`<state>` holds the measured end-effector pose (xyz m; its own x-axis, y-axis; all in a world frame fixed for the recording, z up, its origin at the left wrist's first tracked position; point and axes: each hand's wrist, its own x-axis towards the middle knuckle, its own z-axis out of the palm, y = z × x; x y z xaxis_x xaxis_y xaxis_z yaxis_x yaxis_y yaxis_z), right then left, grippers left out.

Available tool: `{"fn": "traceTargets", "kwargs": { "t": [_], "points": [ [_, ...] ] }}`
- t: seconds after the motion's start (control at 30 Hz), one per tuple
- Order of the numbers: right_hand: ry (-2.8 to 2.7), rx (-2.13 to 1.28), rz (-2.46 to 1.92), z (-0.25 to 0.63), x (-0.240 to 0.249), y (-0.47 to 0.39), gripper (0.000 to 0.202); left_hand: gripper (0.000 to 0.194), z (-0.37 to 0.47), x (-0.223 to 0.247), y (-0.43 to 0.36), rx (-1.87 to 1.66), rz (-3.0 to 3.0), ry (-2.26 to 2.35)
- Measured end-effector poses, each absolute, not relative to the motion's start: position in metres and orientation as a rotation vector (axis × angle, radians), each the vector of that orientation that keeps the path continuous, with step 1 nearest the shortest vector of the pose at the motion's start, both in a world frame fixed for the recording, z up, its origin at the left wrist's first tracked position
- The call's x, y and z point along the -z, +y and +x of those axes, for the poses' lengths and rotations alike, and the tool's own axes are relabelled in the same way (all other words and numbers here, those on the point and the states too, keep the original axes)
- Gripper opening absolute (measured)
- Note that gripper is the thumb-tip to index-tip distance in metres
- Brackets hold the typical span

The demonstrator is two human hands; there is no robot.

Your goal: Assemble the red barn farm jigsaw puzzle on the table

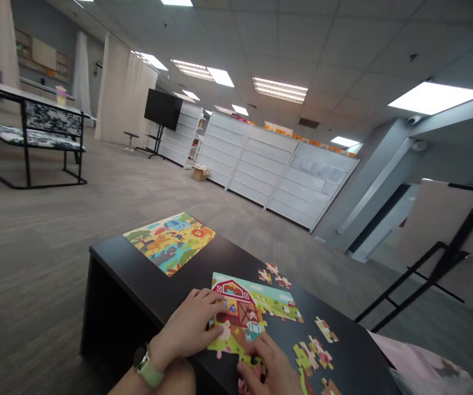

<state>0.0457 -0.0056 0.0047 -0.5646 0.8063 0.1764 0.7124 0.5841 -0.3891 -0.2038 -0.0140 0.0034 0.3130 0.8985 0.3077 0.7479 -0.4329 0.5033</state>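
A partly assembled farm jigsaw puzzle (275, 299), with a red barn and a farmer, lies on the black table (195, 263). My left hand (193, 323) lies on the puzzle's left side, its fingers stretched out and pressing lightly on the surface. At the lower edge of the puzzle, my right hand (275, 367) pinches a green and pink puzzle piece (256, 361), partly covered by the fingers. Whether that piece is joined to the rest I cannot tell. Loose puzzle pieces (314, 351) are scattered to the right, and a few more pieces (275, 274) sit beyond the puzzle.
A finished animal puzzle (172, 241) lies at the table's far left end. Pink plastic packaging (421, 365) is at the right. A black easel-like stand (445, 258) rises beyond it. Across the carpet are a chair (51, 131), a screen on a stand (163, 109) and white shelving (261, 164).
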Motion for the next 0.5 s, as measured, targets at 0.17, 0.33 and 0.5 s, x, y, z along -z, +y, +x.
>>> {"fn": "traceTargets", "kwargs": {
  "t": [0.17, 0.33, 0.5],
  "points": [
    [-2.255, -0.350, -1.403, 0.063, 0.023, -0.010, 0.030, 0.034, -0.204, -0.001, -0.013, -0.814, 2.305, 1.479],
    [-2.030, -0.806, -1.437, 0.066, 0.021, -0.012, 0.064, 0.034, -0.205, 0.000, -0.013, -0.807, 2.316, 1.461],
    [-1.778, -1.158, -1.473, 0.065, 0.034, -0.013, 0.073, 0.035, -0.205, 0.000, -0.012, -0.803, 2.324, 1.458]
  ]
}}
